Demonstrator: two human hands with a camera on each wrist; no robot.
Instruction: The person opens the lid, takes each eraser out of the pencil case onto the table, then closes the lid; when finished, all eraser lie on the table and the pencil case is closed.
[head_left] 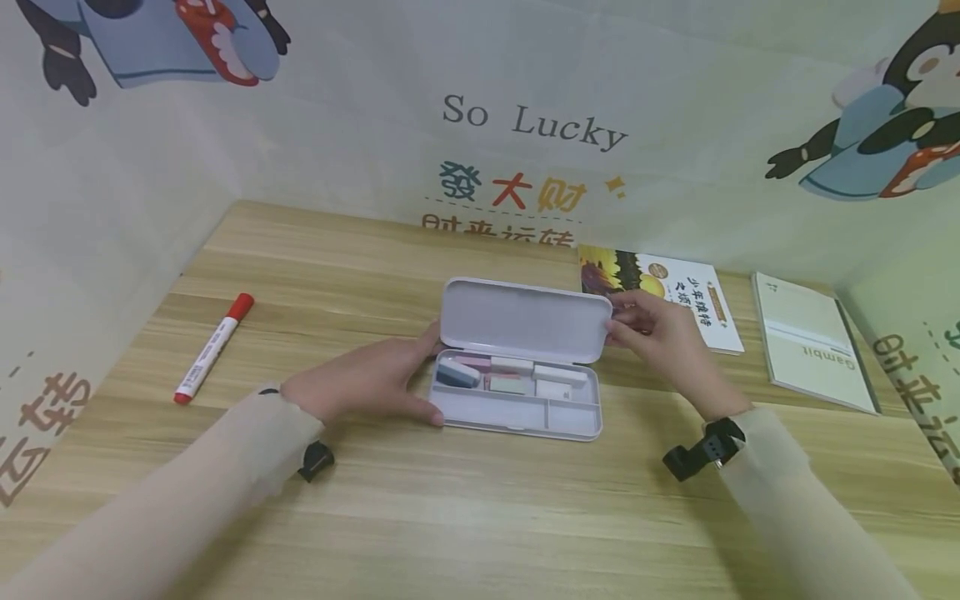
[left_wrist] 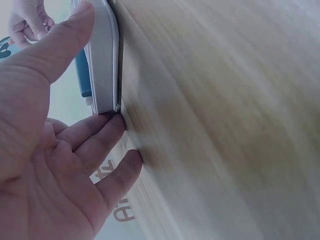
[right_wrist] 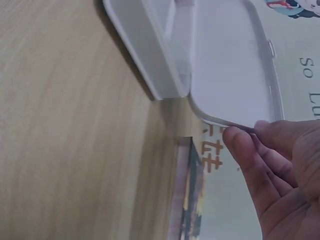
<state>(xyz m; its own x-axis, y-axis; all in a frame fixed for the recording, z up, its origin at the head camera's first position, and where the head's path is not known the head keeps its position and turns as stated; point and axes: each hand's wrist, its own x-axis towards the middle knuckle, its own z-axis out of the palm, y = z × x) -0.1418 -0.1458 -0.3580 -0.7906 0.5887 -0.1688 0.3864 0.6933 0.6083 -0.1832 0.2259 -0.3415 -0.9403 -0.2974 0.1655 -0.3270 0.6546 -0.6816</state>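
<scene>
A white pencil case stands open on the wooden table, its lid raised at the back. Several erasers lie in its rear compartment, among them one with a dark blue sleeve. My left hand holds the case's left end, thumb at the front corner and fingers by the rear corner. In the left wrist view, those fingers touch the case's end near the tabletop. With thumb and fingers, my right hand pinches the right edge of the lid; the right wrist view shows this pinch closely.
A red-capped white marker lies on the left of the table. Behind the right hand is a book with a colourful cover, and a pale "Gambit" notebook lies farther right. Printed cloth hangs along the table's back.
</scene>
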